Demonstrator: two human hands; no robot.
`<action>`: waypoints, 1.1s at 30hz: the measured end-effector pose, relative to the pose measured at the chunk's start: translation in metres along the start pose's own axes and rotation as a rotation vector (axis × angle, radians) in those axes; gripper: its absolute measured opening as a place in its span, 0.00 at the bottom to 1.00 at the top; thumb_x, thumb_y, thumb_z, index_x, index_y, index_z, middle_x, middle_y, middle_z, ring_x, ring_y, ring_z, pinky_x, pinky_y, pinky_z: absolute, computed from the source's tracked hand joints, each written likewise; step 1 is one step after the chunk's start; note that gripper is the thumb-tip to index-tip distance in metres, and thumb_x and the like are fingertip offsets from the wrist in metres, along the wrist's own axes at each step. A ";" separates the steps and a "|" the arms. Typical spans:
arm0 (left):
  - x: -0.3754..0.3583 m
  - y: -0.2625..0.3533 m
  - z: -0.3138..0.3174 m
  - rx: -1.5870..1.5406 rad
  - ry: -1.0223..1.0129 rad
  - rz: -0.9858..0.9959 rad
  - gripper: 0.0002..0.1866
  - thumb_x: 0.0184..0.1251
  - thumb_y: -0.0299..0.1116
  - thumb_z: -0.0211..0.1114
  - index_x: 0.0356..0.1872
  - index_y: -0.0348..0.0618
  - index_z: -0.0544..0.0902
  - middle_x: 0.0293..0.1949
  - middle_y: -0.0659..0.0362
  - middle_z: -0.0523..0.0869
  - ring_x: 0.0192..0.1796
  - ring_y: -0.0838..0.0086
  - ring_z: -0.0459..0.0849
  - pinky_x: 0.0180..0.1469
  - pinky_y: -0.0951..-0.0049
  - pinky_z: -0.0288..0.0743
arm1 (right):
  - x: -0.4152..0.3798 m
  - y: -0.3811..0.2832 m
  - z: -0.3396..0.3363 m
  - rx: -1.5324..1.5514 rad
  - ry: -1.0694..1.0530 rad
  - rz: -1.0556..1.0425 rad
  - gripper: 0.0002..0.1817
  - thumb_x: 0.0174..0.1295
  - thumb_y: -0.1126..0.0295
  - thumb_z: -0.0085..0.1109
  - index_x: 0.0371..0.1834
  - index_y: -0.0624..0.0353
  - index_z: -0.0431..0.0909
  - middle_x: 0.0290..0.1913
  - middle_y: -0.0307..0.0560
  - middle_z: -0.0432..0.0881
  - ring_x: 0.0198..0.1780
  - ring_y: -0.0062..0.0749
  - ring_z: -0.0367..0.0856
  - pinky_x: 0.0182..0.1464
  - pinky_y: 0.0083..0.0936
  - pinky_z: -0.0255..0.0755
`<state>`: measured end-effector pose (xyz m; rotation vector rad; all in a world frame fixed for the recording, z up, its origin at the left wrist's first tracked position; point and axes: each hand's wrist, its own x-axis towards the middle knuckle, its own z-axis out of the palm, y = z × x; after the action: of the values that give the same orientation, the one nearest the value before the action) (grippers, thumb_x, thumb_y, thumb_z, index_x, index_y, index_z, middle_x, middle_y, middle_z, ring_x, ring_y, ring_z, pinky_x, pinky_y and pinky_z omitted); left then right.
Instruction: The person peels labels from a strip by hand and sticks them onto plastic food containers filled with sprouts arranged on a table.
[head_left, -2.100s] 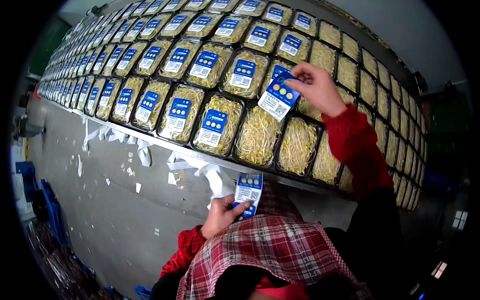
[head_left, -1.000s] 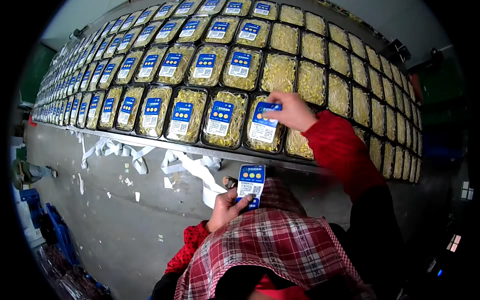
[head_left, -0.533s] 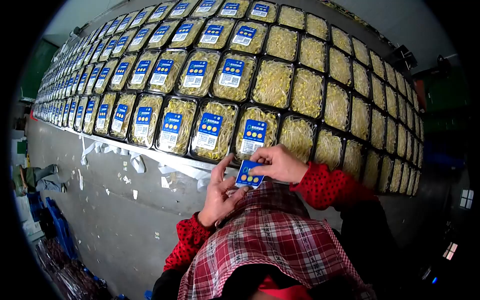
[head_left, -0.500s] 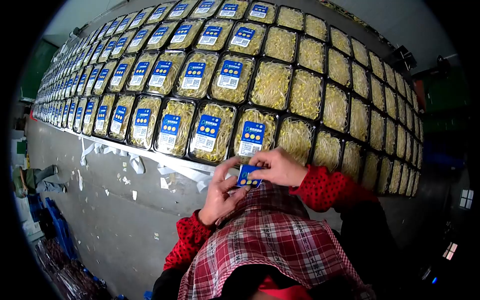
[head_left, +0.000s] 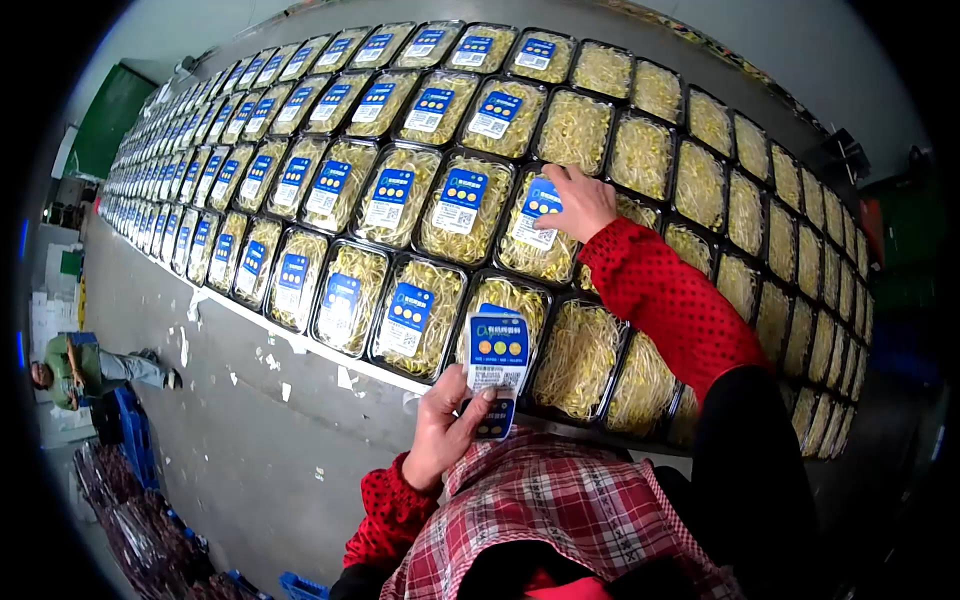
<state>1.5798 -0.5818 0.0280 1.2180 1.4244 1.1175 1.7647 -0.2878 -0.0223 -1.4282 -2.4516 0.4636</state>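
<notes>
A strip of blue-and-white printed labels [head_left: 497,350] is pinched between the thumb and fingers of my left hand [head_left: 447,425], in front of the nearest row of packs. My right hand [head_left: 585,208] reaches to the second row. Its thumb and fingertips are at the right side of a single blue-and-white label [head_left: 535,212], which lies over the film of a bean sprout pack [head_left: 530,258]. Packs to the left, such as one labelled pack [head_left: 458,215], carry the same label. To the right, an unlabelled sprout pack [head_left: 576,360] shows plain sprouts in a black tray.
Long rows of packs fill the table, whose pale front edge [head_left: 330,352] runs along my side. Paper scraps [head_left: 345,378] litter the grey floor. At far left is another person [head_left: 75,370], near blue crates [head_left: 135,435] and dark wrapped bundles [head_left: 130,520].
My right hand has left the label strip near my body and moved forward to a second-row pack, where a label now lies. My left hand keeps the strip, now hanging more open to view.
</notes>
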 end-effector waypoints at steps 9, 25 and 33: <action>0.080 0.008 -0.007 0.388 -0.070 0.253 0.10 0.66 0.25 0.70 0.47 0.35 0.84 0.54 0.51 0.82 0.50 0.67 0.82 0.52 0.70 0.76 | -0.077 -0.066 -0.045 0.866 -0.454 -0.041 0.11 0.58 0.69 0.74 0.40 0.62 0.85 0.29 0.39 0.86 0.31 0.19 0.81 0.36 0.23 0.75; 0.176 0.028 0.002 0.105 -0.062 0.142 0.11 0.67 0.22 0.67 0.49 0.33 0.82 0.36 0.50 0.81 0.35 0.60 0.79 0.39 0.66 0.73 | 0.131 0.097 -0.033 -0.084 0.036 0.195 0.41 0.42 0.52 0.81 0.61 0.53 0.75 0.54 0.58 0.82 0.54 0.53 0.82 0.54 0.43 0.75; 0.207 -0.003 0.012 0.176 -0.141 0.111 0.12 0.64 0.25 0.70 0.48 0.32 0.85 0.57 0.45 0.81 0.50 0.55 0.84 0.51 0.63 0.77 | 0.020 0.016 -0.042 1.136 -0.355 0.073 0.15 0.57 0.68 0.75 0.41 0.64 0.83 0.29 0.38 0.84 0.32 0.21 0.79 0.38 0.24 0.75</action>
<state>1.5738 -0.3754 0.0058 1.4869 1.3832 0.9746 1.7839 -0.2568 0.0114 -0.9330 -1.7064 1.8499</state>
